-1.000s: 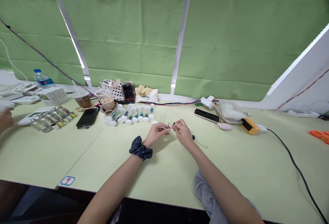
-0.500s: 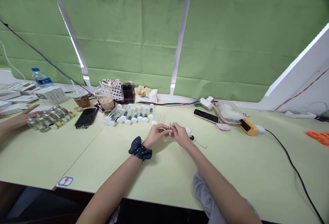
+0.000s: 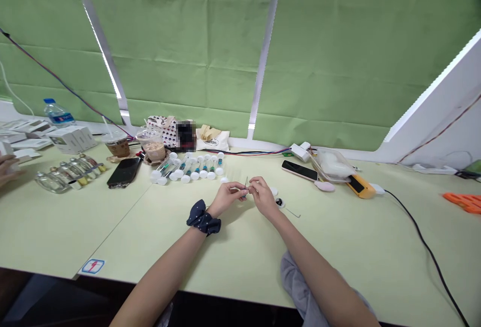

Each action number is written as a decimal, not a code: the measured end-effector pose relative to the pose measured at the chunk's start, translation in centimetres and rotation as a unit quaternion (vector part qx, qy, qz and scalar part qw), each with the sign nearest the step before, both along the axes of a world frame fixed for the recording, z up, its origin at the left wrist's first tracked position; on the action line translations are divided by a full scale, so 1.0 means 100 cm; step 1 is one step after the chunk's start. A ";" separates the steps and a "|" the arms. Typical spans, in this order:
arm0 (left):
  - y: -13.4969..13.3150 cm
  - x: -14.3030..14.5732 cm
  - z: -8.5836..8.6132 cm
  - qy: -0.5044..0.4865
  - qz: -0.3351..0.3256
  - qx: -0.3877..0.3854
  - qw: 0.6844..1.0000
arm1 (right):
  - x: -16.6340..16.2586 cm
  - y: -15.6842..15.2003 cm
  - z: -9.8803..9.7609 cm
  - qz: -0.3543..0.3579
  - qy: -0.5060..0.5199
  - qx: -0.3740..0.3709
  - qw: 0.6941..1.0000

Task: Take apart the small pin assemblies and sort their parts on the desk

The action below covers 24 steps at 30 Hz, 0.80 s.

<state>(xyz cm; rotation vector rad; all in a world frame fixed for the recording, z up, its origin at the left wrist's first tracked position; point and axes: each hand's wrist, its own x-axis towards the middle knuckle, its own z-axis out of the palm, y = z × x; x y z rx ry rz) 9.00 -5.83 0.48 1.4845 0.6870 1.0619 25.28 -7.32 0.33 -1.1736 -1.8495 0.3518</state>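
My left hand point(image 3: 228, 196), with a dark dotted scrunchie point(image 3: 204, 218) at its wrist, pinches a small part too tiny to name. A thin dark rod or wire point(image 3: 246, 181) sticks up from between the two hands. My right hand point(image 3: 263, 198) meets the same small part from the right, its fingers curled and their tips drawn together. What the right fingertips hold is hidden. Just right of that hand lie a small round white lid point(image 3: 274, 191), a white-rimmed piece with a dark centre point(image 3: 279, 203) and a thin L-shaped rod point(image 3: 293, 213).
Several white-capped clear tubes point(image 3: 195, 168) lie behind my hands. Leftward are a phone point(image 3: 125, 172), drink cups point(image 3: 153, 150) and glass bottles point(image 3: 70, 174). On the right are another phone point(image 3: 299, 170), a yellow device point(image 3: 361, 186) and a black cable point(image 3: 417, 227). A co-worker's hand point(image 3: 6, 169) shows far left.
The co-worker's hand has drawn away leftward from the glass bottles. My right fingers have lifted slightly at the small part, while my left hand stays nearly still.
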 end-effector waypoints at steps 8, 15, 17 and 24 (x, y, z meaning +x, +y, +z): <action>0.001 -0.001 -0.001 0.004 -0.005 0.006 1.000 | -0.005 -0.003 -0.004 0.041 0.046 -0.054 0.997; -0.001 0.000 0.006 -0.010 0.013 -0.008 1.000 | -0.003 -0.003 -0.002 0.041 0.045 -0.015 0.998; -0.002 0.002 0.006 -0.014 0.023 -0.011 1.000 | -0.003 -0.003 0.000 0.034 0.047 0.002 0.998; -0.003 0.006 0.005 -0.020 0.045 -0.027 0.998 | -0.002 -0.001 0.000 0.001 0.048 0.027 0.999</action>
